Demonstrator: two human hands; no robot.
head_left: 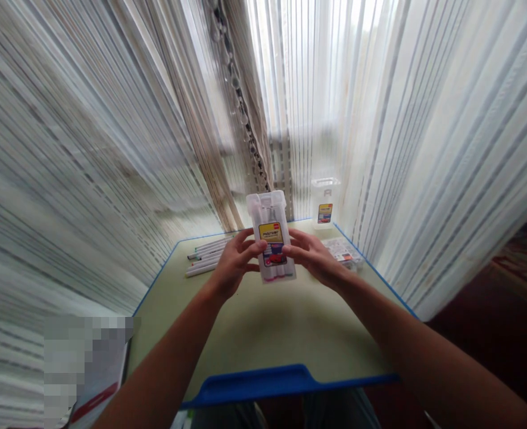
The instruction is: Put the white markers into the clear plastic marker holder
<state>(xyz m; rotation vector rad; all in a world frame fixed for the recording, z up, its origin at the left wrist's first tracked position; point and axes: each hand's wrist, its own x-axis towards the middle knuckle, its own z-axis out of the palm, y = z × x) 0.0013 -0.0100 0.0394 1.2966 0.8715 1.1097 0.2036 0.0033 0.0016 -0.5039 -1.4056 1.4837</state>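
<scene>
Between my two hands, raised above the table, is a clear plastic marker case (pixel 271 241) with a yellow and dark label. Several markers with pink and dark ends show through its wall, and its top looks closed. My left hand (pixel 236 262) grips the case's left side, thumb on the front. From the right, my right hand (pixel 313 255) holds it too, thumb near the label's edge. Loose white markers (pixel 207 259) with coloured ends lie on the table beyond my left hand.
A second clear case (pixel 324 205) stands at the table's back right corner. In front of it lies a clear box (pixel 343 253) of small items, partly behind my right hand. The pale green table (pixel 290 333) has a blue rim. Striped curtains (pixel 111 119) hang around it.
</scene>
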